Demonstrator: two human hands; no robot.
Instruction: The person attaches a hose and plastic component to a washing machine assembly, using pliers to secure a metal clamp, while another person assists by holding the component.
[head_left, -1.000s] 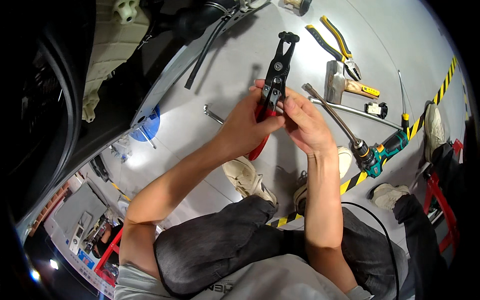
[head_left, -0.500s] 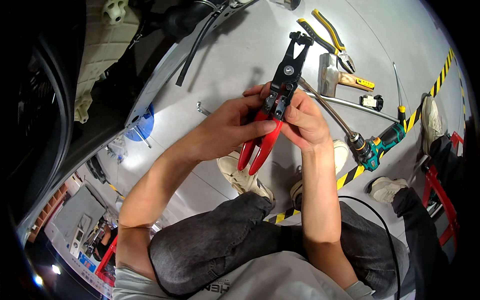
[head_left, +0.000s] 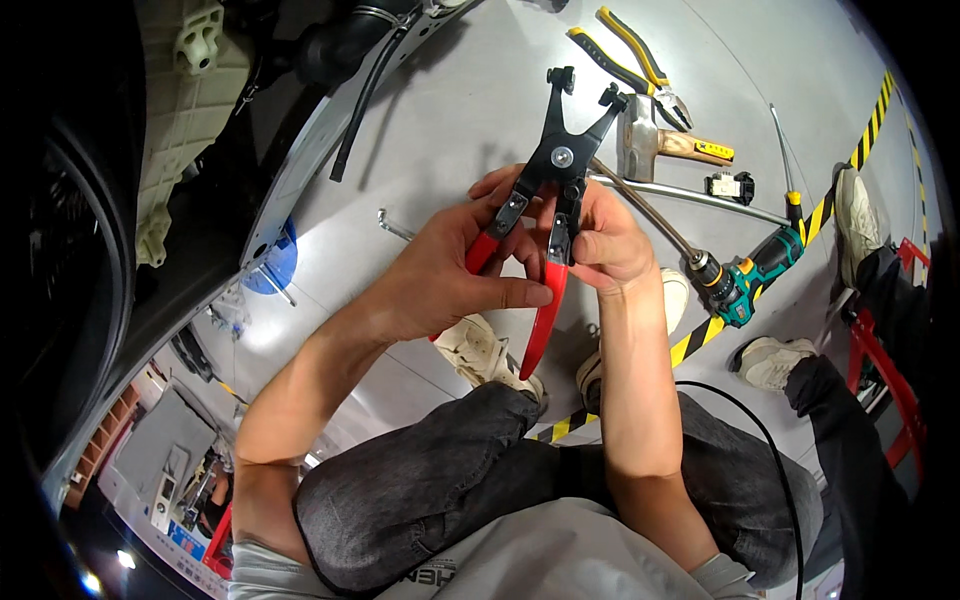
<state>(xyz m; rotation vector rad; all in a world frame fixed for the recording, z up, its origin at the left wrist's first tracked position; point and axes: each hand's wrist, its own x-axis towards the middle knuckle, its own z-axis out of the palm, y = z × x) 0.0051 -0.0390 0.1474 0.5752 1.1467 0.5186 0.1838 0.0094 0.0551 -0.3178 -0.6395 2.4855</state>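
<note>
Hose clamp pliers [head_left: 562, 157] with red handles and black jaws are held up between both hands, above my shoes. The jaws point away from me and stand spread, with nothing between them. My left hand [head_left: 440, 265] wraps the left red handle, its thumb reaching across to the right one. Around the right side of the tool, just below the pivot, the fingers of my right hand [head_left: 612, 240] are closed. Parts of the fingers and the left handle are hidden behind the tool and hand.
On the grey floor beyond lie yellow-black pliers [head_left: 640, 65], a hammer [head_left: 640, 140], a screwdriver [head_left: 790, 190], a small connector [head_left: 730, 187], a metal bar [head_left: 690, 193] and a green cordless drill [head_left: 745, 285]. A vehicle's open front [head_left: 190, 130] stands left. Another person's shoe [head_left: 775, 357] is at right.
The clamp pliers have gone from closed to spread, jaws and handles both wider apart. My hands have moved slightly apart. The view has shifted a little.
</note>
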